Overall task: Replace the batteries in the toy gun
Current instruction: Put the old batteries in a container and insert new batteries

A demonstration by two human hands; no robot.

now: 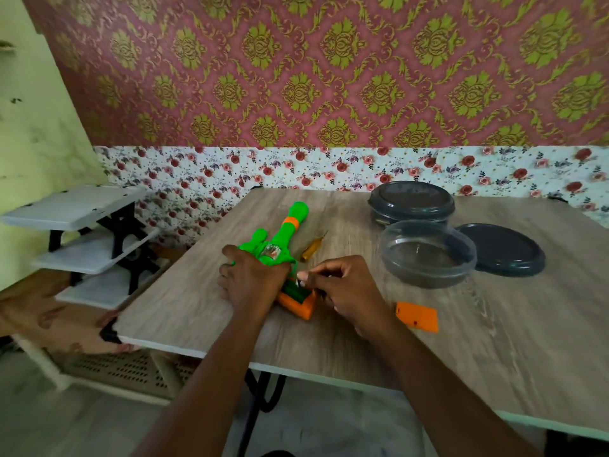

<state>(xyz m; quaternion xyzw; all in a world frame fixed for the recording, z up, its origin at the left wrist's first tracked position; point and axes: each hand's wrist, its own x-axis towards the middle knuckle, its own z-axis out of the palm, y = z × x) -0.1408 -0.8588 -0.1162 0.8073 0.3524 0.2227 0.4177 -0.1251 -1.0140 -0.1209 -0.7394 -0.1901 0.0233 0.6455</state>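
Centrally, one green toy gun (pixel 283 235) with an orange grip lies flat on the wood-grain tabletop (pixel 204 291), barrel pointing away from the person. The left hand (pixel 253 278) rests palm-down on its body, fingers curled over the side, likely to stop it sliding. The right hand (pixel 346 288) has thumb and fingers drawn into a pinch at the open battery compartment (pixel 305 306) in the grip. Blur hides whether they grip one of what look like green batteries (pixel 295 288) there, and their number cannot be counted. One orange cover (pixel 417 316) lies just right of the hands, probably set aside for refitting. One yellow screwdriver (pixel 312 249) sits beside the barrel. Farther right stand two round containers, a lidded container (pixel 411 202) and an open container (pixel 428 255), with one loose dark lid (pixel 502 249) beside them.
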